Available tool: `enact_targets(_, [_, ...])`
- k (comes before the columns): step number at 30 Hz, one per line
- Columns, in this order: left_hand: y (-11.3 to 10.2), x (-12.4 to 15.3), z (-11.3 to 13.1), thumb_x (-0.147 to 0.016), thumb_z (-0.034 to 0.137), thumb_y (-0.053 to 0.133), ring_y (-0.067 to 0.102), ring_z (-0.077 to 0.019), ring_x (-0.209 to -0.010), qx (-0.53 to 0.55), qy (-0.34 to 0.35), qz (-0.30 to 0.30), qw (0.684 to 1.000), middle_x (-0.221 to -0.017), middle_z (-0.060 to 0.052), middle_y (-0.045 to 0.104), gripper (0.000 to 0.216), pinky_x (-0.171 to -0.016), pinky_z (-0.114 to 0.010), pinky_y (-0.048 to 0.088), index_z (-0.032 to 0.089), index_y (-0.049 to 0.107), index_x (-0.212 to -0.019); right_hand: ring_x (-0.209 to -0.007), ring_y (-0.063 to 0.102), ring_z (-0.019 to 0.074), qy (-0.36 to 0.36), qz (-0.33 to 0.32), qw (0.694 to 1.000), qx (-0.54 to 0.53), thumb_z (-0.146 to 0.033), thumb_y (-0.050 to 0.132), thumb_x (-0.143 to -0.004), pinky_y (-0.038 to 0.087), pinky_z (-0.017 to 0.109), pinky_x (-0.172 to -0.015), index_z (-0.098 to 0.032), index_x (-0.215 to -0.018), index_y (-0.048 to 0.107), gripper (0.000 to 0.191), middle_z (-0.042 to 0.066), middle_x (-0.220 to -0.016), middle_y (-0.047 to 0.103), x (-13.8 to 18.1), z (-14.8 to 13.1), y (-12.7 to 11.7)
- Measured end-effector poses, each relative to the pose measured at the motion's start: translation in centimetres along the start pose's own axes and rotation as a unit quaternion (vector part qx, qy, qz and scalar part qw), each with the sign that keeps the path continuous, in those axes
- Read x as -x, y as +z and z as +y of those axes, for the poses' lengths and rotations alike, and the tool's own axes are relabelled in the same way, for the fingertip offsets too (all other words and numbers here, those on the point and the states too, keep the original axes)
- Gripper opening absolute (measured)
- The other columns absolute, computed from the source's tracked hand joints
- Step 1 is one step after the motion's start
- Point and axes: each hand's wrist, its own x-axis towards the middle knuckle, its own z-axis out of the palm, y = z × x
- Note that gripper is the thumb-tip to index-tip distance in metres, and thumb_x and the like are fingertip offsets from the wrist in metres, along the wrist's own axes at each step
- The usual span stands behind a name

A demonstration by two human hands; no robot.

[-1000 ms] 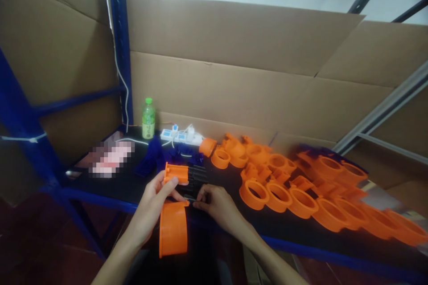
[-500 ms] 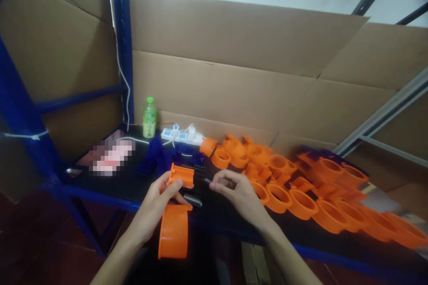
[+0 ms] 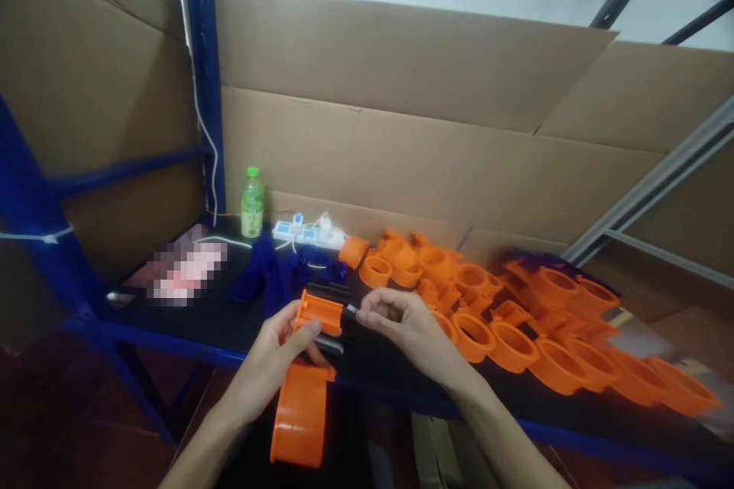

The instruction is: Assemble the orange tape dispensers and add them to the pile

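Orange part in left hand, small piece in right hand

Left hand clasps the part's upper end; its curved band hangs below the grip. Right hand pinches the piece beside that end, contact unclear. Beyond the grip, a bottle stands near a power strip; right of the grip, orange rings crowd the table.

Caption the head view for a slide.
Left hand grips an orange curved plastic part; right hand pinches a small grey piece near it; orange plastic rings sit at right.
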Motion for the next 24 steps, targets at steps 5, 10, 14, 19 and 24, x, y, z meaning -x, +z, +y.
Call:
enact_targets(5, [0.0,0.2,0.7,-0.089,0.043,0.063,0.068,-0.0149,-0.06,-0.039,0.001,-0.019,0.999,-0.07,-0.002,0.07,0.029,-0.055,-0.021,0.05,0.017,0.064,-0.103,-0.056,0.036,0.0071,-0.009,-0.011,1.0,0.023,-0.051,0.066,-0.084,0.026,0.02,-0.05,-0.015,-0.078,0.06,0.037,-0.004,-0.063,0.047,0.5,-0.6,-0.2])
enact_targets(10, [0.2,0.5,0.6,-0.087,0.042,0.066,0.069,-0.0167,-0.064,-0.066,-0.015,-0.039,0.997,-0.071,-0.002,0.07,0.034,-0.057,-0.022,0.05,0.017,0.063,-0.109,-0.053,0.032,0.0074,-0.029,-0.038,0.997,0.068,-0.049,0.067,-0.085,0.025,0.022,-0.048,-0.016,-0.076,0.061,0.034,-0.007,-0.057,0.038,0.8,-1.2,-0.6])
enact_targets(14, [0.6,0.6,0.2,-0.085,0.042,0.068,0.067,-0.0168,-0.067,-0.096,-0.001,-0.035,0.995,-0.076,-0.003,0.071,0.035,-0.063,-0.025,0.051,0.017,0.064,-0.109,-0.054,0.034,0.0076,-0.036,-0.048,0.996,0.066,-0.047,0.066,-0.086,0.027,0.022,-0.048,-0.017,-0.075,0.06,0.033,-0.006,-0.059,0.041,0.8,-1.5,-0.6])
enact_targets(19, [0.8,0.5,0.1,-0.086,0.044,0.065,0.066,-0.0162,-0.064,-0.118,-0.006,-0.037,0.992,-0.074,-0.001,0.067,0.031,-0.06,-0.025,0.05,0.018,0.065,-0.101,-0.054,0.035,0.0073,-0.039,-0.071,0.994,0.072,-0.044,0.069,-0.084,0.027,0.021,-0.048,-0.017,-0.073,0.059,0.031,-0.006,-0.059,0.042,0.0,-1.2,-0.6])
enact_targets(24, [0.8,-0.1,-0.7,-0.087,0.045,0.063,0.068,-0.0147,-0.062,-0.124,-0.015,-0.05,0.991,-0.092,-0.005,0.071,0.03,-0.06,-0.024,0.051,0.018,0.064,-0.1,-0.054,0.042,0.0076,-0.018,-0.112,0.993,0.042,-0.046,0.071,-0.081,0.03,0.02,-0.047,-0.016,-0.073,0.059,0.034,-0.004,-0.06,0.051,-1.7,0.0,0.4])
